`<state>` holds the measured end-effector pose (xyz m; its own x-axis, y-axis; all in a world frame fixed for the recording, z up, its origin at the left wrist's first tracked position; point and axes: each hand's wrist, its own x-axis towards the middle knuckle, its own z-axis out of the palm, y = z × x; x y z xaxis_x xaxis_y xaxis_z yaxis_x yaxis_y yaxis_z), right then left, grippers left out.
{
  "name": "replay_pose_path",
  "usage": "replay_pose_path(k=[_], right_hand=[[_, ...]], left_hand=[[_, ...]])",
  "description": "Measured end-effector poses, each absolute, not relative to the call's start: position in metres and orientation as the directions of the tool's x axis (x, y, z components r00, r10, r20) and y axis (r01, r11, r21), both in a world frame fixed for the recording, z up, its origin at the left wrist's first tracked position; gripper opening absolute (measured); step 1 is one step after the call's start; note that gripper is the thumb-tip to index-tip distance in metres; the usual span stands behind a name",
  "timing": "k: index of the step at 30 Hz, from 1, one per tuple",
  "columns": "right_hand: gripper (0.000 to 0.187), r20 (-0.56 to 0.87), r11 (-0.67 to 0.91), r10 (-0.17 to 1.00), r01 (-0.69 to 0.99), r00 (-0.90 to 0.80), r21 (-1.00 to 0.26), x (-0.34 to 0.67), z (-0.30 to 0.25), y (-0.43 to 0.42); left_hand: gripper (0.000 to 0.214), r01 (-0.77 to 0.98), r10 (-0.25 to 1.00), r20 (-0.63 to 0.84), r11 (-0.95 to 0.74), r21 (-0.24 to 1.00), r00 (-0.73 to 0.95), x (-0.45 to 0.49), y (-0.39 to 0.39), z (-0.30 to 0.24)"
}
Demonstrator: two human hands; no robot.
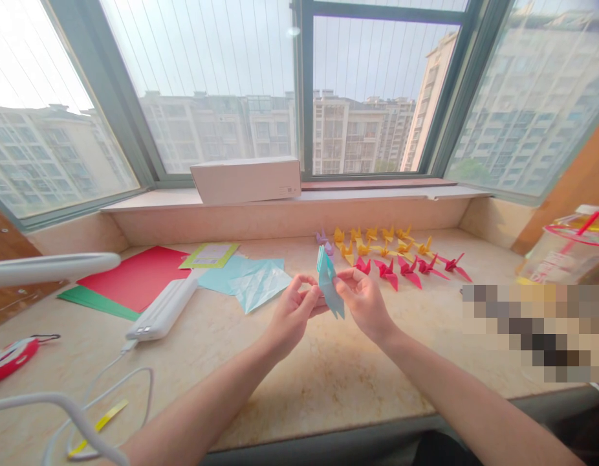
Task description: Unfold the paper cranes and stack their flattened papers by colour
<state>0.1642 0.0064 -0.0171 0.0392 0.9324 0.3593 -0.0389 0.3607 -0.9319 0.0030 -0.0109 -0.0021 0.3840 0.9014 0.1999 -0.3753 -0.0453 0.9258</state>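
Note:
A piece of folded light-blue origami paper [331, 290] is held upright between my two hands, above the middle of the counter. My left hand [295, 308] pinches its left side, thumb and fingers closed on it. On the other side my right hand [361, 299] grips its right edge between thumb and fingers. Just behind my hands stand finished paper cranes in rows: red cranes [409, 270] in front, yellow cranes [387, 251] behind them, and lilac cranes [321, 237] at the left end. Light-blue sheets [217, 276] lie left of my left hand, with a clear plastic wrapper [259, 285] over them.
A white power bank [164, 309] with a cable lies left, by red paper [139, 275], green paper [98, 301] and a yellow-green packet [209, 255]. A white box [246, 181] sits on the window ledge. At right stands a clear plastic cup [564, 249] with a straw.

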Motion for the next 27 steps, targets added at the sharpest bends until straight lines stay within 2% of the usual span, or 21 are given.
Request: replay_pose_path(k=[13,21,24,27], right_hand=[[0.028,0.428,0.428,0.904,0.018,0.017,-0.904,0.160,-0.011,-0.003],[0.023,0.481,0.463,0.875,0.211,0.045,-0.861,0.160,-0.011,-0.004],[0.022,0.478,0.456,0.878,0.246,0.035,-0.855,0.160,-0.010,-0.005],[0.022,0.443,0.437,0.896,0.213,-0.023,-0.874,0.162,-0.009,-0.005]], left_hand=[[0.025,-0.377,0.900,0.200,-0.043,0.925,0.388,0.004,-0.010,-0.003],[0.028,-0.365,0.910,0.192,-0.048,0.930,0.367,0.004,-0.010,-0.006],[0.029,-0.353,0.920,0.183,-0.053,0.934,0.346,0.004,-0.009,-0.006],[0.029,-0.331,0.929,0.173,-0.060,0.942,0.326,0.004,-0.009,-0.006]])
